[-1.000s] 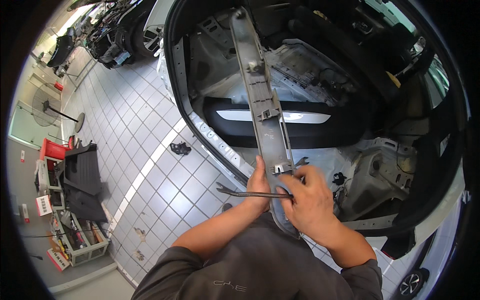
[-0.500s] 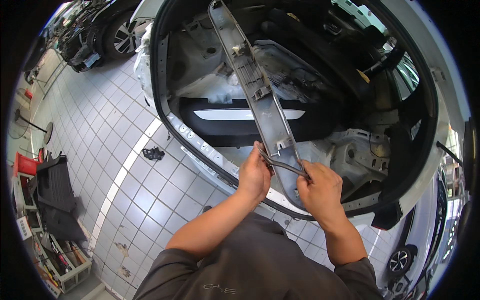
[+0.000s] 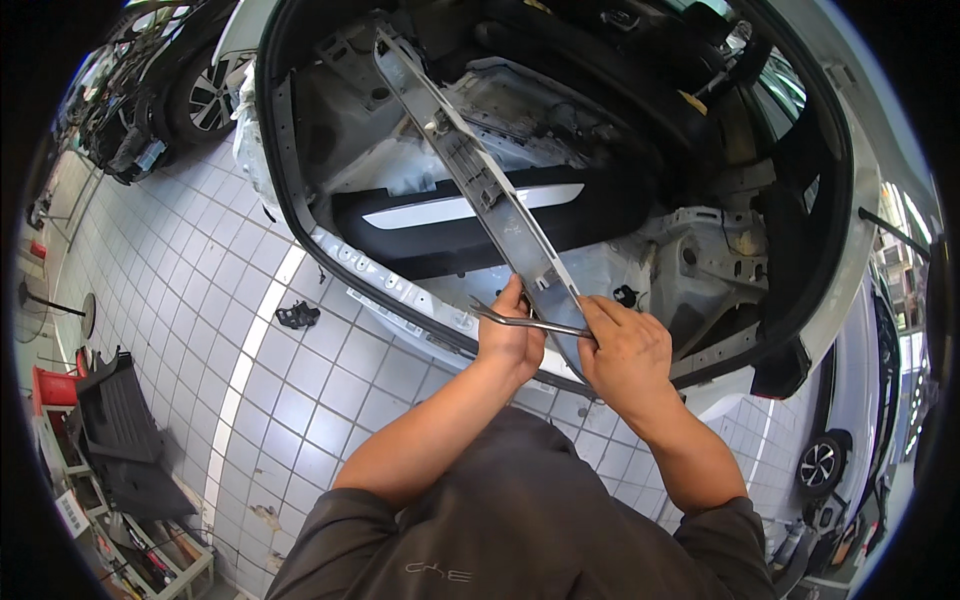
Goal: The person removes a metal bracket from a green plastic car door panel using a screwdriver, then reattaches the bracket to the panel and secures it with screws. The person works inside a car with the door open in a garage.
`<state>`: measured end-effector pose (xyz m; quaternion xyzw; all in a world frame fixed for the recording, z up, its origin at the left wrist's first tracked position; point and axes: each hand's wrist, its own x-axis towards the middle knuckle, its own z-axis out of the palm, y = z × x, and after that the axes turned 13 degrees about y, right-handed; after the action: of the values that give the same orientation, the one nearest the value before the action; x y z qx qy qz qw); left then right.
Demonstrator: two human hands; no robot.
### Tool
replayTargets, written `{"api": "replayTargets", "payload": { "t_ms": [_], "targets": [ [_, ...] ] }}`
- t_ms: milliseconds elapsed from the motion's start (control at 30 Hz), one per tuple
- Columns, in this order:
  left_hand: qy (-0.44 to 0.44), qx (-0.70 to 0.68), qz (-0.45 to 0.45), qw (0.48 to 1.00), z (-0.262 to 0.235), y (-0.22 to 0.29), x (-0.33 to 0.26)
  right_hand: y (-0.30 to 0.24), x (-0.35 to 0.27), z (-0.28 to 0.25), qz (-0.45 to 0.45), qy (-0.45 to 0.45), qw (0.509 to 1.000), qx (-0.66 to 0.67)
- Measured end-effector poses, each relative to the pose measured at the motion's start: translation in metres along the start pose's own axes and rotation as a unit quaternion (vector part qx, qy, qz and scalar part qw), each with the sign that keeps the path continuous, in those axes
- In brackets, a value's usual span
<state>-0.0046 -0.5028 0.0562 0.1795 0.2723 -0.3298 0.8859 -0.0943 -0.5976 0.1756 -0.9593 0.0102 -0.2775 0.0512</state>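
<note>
A long grey plastic trim panel [image 3: 520,232] slants across the open rear of a white car, its ribbed and clipped underside facing up. My left hand [image 3: 508,340] is closed around the panel's left edge near its close end, thumb up. My right hand [image 3: 630,355] grips a bent metal pry tool [image 3: 525,322] with a forked tip, and its fingers also rest by the panel's right edge. The tool crosses over the panel and my left hand, its fork sticking out to the left of that hand. Its other end is hidden in my right hand.
Inside the cargo opening lies a black board with a white strip [image 3: 420,212]. The white body sill [image 3: 375,278] borders it. A small black part [image 3: 297,315] lies on the tiled floor. At left, a tool cart [image 3: 165,560] carries a black trim piece [image 3: 125,425].
The pry tool's fork has moved left, from over the panel out past my left hand. The panel has tilted more onto its edge, and the whole view has shifted a little.
</note>
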Motion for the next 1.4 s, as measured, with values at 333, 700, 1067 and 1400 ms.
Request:
{"api": "replayTargets", "payload": {
  "t_ms": [333, 700, 1067, 1400],
  "targets": [
    [-0.100, 0.209, -0.010, 0.973, 0.009, 0.005, -0.022, 0.030, -0.029, -0.006, 0.474, -0.136, 0.763, 0.418],
    [-0.086, 0.359, 0.044, 0.928, -0.003, 0.006, -0.034, 0.021, -0.131, 0.001, 0.305, -0.007, 0.882, 0.360],
    [-0.062, 0.317, 0.019, 0.946, -0.028, 0.003, -0.028, -0.010, -0.116, -0.021, 0.091, -0.022, 0.975, 0.202],
    [-0.088, 0.339, -0.007, 0.937, -0.044, 0.005, -0.037, -0.003, -0.098, -0.008, 0.046, 0.005, 0.971, 0.236]
  ]
}}
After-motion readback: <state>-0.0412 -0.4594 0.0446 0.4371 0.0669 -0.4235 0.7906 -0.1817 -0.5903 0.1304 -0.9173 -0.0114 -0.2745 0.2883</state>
